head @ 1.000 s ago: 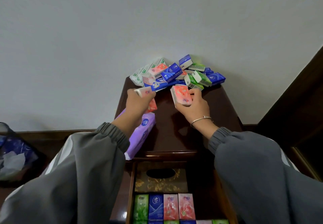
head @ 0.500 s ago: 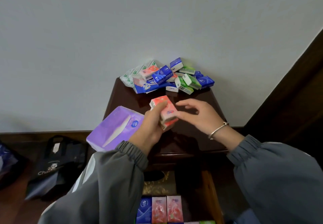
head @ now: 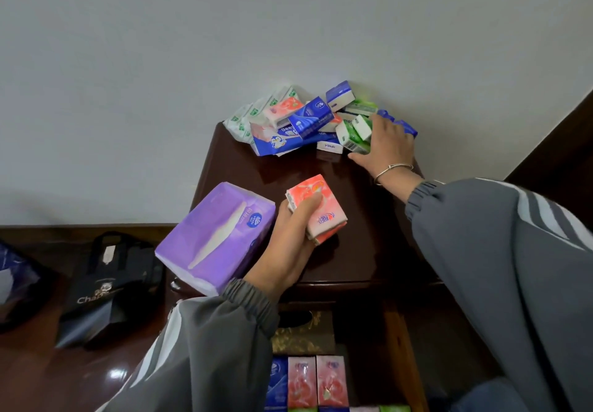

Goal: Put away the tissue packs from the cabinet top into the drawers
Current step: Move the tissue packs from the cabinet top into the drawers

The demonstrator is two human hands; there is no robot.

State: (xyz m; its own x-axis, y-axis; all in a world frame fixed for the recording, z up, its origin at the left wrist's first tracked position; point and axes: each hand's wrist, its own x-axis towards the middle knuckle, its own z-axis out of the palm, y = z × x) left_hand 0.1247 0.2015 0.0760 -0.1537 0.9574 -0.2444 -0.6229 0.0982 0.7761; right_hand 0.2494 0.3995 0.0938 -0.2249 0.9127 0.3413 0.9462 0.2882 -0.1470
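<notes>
A heap of small tissue packs (head: 308, 119), blue, green, pink and white, lies at the back of the dark wooden cabinet top (head: 362, 244) against the wall. My left hand (head: 288, 244) grips a stack of pink tissue packs (head: 321, 209) over the front of the top. My right hand (head: 385, 145) reaches into the heap's right side, its fingers curled round green packs (head: 354, 132). Below, the open drawer (head: 404, 347) holds upright blue and pink packs (head: 316, 381) in a row.
A large purple tissue pack (head: 218, 235) overhangs the cabinet's front left corner beside my left hand. A gold-patterned tissue box (head: 301, 337) sits at the drawer's back. A black bag (head: 106, 289) and another bag (head: 16, 286) stand on the floor at left.
My right hand let go of the pink packs and reached back to the heap's right side onto the green packs. My left hand keeps the pink stack.
</notes>
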